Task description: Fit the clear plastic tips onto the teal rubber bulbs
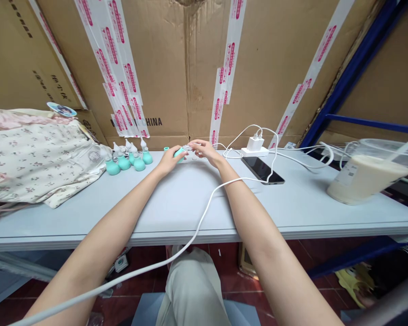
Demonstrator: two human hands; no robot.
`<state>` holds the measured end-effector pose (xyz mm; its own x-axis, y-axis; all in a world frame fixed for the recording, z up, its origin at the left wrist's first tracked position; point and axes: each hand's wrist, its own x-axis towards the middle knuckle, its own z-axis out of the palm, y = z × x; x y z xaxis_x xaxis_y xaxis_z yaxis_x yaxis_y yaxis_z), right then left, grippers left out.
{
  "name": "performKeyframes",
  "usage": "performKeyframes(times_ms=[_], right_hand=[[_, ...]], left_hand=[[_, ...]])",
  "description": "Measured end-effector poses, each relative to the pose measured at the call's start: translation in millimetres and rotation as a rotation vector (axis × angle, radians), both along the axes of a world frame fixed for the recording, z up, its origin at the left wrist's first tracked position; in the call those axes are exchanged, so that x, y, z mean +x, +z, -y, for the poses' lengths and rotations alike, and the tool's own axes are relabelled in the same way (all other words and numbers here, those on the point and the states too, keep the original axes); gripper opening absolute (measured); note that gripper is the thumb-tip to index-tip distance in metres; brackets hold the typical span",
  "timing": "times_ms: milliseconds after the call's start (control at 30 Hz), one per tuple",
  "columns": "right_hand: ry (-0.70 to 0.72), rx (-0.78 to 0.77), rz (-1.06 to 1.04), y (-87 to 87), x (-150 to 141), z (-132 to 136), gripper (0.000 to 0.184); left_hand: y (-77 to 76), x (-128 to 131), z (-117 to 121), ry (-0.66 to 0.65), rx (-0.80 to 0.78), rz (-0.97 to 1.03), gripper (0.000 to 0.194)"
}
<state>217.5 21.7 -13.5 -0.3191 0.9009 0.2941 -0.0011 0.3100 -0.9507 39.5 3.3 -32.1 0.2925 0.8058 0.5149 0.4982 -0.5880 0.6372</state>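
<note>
Here's the grey table (183, 213), floral bag (51, 158) filling its left end, drink cup (363, 179) on its right, nozzled bulbs (123, 163) back left, and at its back middle, hands close together: left hand (169, 160) gripping a teal bulb (180, 155), right hand (204, 151) pinching its clear tip (187, 148)

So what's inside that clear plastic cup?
The cup holds an opaque, beige drink with a slanted white straw dipping in. The drink hides the straw's lower end and anything else submerged.
</note>
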Motion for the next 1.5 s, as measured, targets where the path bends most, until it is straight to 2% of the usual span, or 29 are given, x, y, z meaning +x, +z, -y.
performKeyframes(times_ms=[167,400,1067,1300,1500], right_hand=[[0.073,0.002,0.035,7.7,5.5,5.1,0.017],[0.180,-0.038,0.163,5.8,9.9,5.3,0.018],[0.146,0.119,0.293,-4.0,1.4,-14.0,0.021],[0.128,0.198,0.404,-2.8,-0.1,-14.0,0.030],[0.125,0.147,0.369,-0.8,-1.3,-12.5,0.032]], left_hand=[[1.9,2.9,5.9,0.094,0.071,-0.088,0.034],[-1.6,-1.4,7.3,0.157,0.069,-0.270,0.034],[0.0,-5.7,8.4,0.264,0.079,-0.462,0.035],[4.5,-6.3,11.8,0.303,0.078,-0.543,0.038],[6.9,-4.5,12.2,0.251,0.071,-0.432,0.042]])
